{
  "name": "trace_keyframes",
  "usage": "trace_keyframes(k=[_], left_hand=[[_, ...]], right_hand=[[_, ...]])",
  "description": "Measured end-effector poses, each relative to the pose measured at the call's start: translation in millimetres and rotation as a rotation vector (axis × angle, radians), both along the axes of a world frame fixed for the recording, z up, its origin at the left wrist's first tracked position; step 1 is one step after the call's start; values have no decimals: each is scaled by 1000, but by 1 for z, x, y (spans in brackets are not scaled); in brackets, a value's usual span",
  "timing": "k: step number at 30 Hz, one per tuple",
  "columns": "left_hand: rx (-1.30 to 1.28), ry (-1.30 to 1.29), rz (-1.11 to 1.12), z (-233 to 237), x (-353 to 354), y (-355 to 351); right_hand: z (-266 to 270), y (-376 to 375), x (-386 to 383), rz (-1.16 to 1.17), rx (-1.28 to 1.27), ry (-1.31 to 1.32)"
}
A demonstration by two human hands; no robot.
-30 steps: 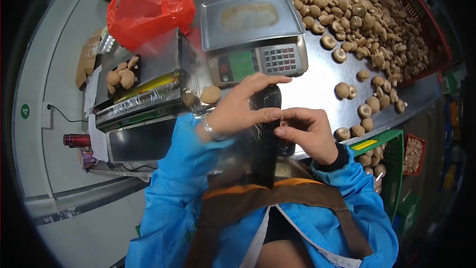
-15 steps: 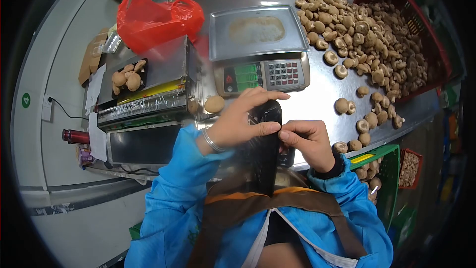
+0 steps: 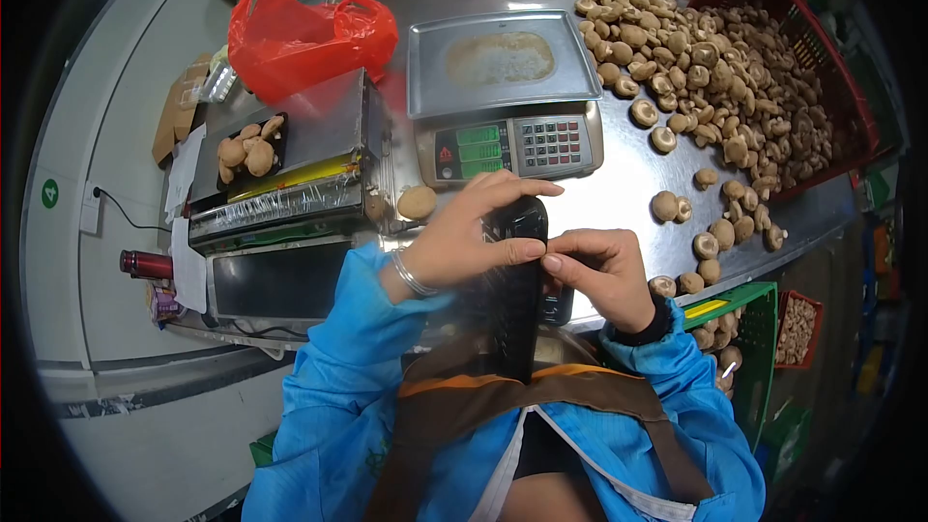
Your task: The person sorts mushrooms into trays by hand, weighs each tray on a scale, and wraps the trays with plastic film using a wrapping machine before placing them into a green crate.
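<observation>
A glossy black tray stack (image 3: 520, 314) stands on edge against the front of my apron, below the scale. My left hand (image 3: 474, 237) holds it near the top, thumb across the near face and fingers stretched over the upper edge. My right hand (image 3: 604, 275) pinches thumb and forefinger at the stack's right edge; how many trays it grips is hidden. Just beyond my hands is a digital scale (image 3: 507, 150) with a bare metal pan (image 3: 440, 87). One mushroom (image 3: 417, 202) lies beside my left wrist.
Mushrooms (image 3: 696, 68) spill from a tipped red crate (image 3: 836, 43) at right. A wrapping machine (image 3: 280, 208) stands left, carrying a black tray of mushrooms (image 3: 253, 150). Behind it sits a red plastic bag (image 3: 309, 43). A green crate (image 3: 764, 329) with mushrooms is below the table's right edge.
Almost nothing differs. My right hand has shifted very slightly at the tray edge, and the view has moved a little. Both hands keep their hold.
</observation>
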State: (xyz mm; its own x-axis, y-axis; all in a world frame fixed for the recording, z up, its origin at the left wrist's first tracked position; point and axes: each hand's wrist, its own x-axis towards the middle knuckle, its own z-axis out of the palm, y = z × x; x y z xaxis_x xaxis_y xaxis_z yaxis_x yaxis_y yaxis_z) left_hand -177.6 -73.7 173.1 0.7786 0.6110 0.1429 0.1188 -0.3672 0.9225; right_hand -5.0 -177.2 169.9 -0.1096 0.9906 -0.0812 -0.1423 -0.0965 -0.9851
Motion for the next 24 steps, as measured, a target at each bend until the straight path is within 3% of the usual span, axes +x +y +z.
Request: trace_keyframes(k=[7, 9, 11, 12, 13, 16, 18, 21, 24], left_hand=[[13, 45, -61, 1, -2, 1], [5, 23, -65, -4, -2, 1], [-188, -160, -71, -10, 9, -2], [-94, -54, -98, -14, 12, 2], [-347, -90, -58, -10, 16, -1], [-661, -253, 28, -49, 18, 13], [-690, -325, 53, -61, 10, 17], [-872, -210, 301, -100, -9, 20], [-977, -170, 271, -105, 0, 12]], right_hand=[[-5, 1, 2, 15, 22, 5], [-12, 1, -7, -99, -5, -48], [-13, 8, -14, -168, 136, -222], [-16, 13, -15, -154, 135, -107], [-16, 18, -12, -136, 155, -197], [-33, 36, -5, -242, 174, -218], [-20, 43, 20, -423, 303, -450], [11, 54, 52, -713, 568, -730], [35, 88, 69, -849, 928, -1008]])
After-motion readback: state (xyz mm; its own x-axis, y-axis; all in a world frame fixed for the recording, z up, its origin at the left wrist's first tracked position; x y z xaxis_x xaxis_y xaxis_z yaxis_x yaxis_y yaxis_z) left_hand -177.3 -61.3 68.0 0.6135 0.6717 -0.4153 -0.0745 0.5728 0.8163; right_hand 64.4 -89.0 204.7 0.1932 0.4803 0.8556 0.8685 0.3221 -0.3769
